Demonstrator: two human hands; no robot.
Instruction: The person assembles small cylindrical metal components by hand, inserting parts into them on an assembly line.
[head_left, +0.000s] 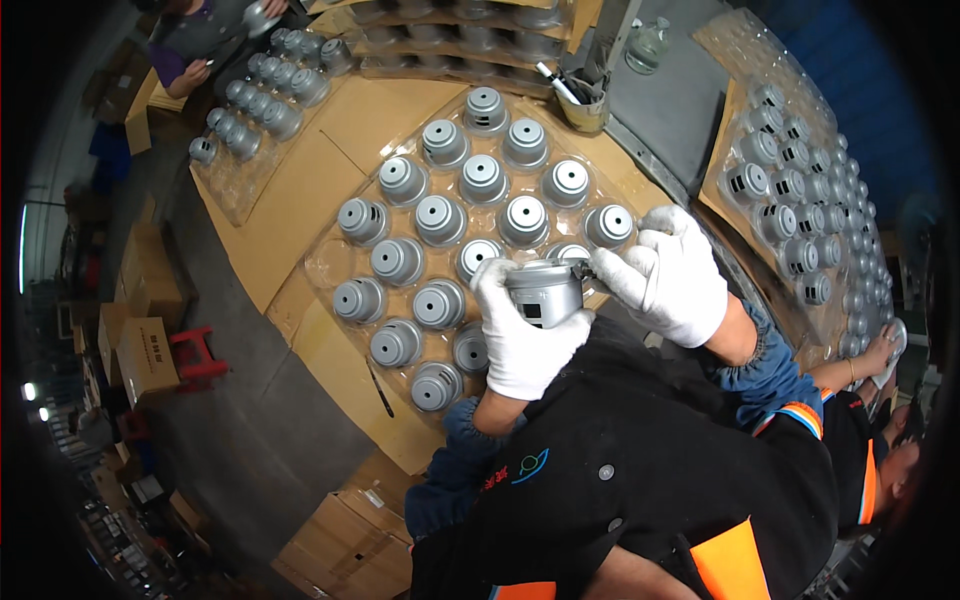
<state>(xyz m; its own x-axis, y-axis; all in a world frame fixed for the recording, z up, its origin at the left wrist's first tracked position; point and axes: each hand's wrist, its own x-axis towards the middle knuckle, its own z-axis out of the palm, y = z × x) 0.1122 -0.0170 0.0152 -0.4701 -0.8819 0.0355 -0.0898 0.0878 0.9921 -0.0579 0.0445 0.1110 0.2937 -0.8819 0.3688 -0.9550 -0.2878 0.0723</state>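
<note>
My left hand [528, 348], in a white glove, is closed around a silver-grey metal cup-shaped housing [548, 284] with its wide rim turned up and dark rectangular slots in its side. My right hand [672, 285], also gloved in white, is closed at the right side of that rim. A small dark piece [582, 268] shows at its fingertips; I cannot make out what it is. Beyond and left of my hands, several similar grey housings [440, 219] sit narrow end up in a clear plastic tray [322, 264].
The tray lies on cardboard [365, 105]. A dark pen [381, 390] is at its near left edge. Behind stand a cup of markers [588, 117], a glass flask [648, 46] and stacked trays [440, 45]. More housings [785, 220] fill the right side. Co-workers are at far left and right.
</note>
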